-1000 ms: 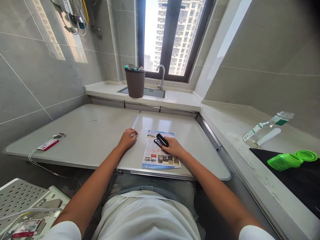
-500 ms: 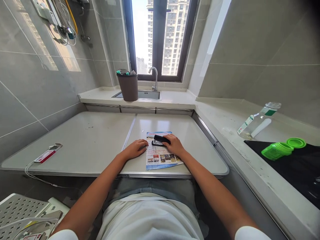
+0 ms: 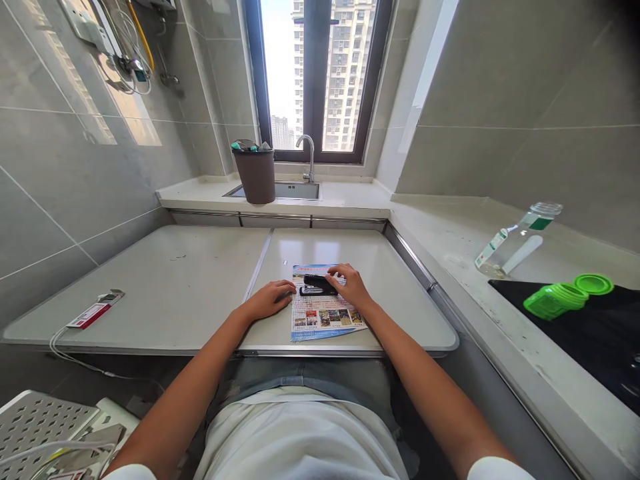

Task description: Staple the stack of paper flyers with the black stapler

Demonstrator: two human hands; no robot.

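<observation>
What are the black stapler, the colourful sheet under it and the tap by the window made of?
The stapler: probably smooth plastic, judging by its even black colour. The sheet: likely paper, gloss unclear, thin and printed with pictures. The tap: polished metal, perhaps chromed, since it gleams silver.

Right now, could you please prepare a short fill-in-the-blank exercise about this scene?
Touched by the right hand, the long black stapler is over a rectangular printed leaflet made of ___.
The round brown bin stands to the ___ of the curved metal faucet.
The plastic jar on the black surface is coloured ___.
Missing words: paper; left; green.
</observation>
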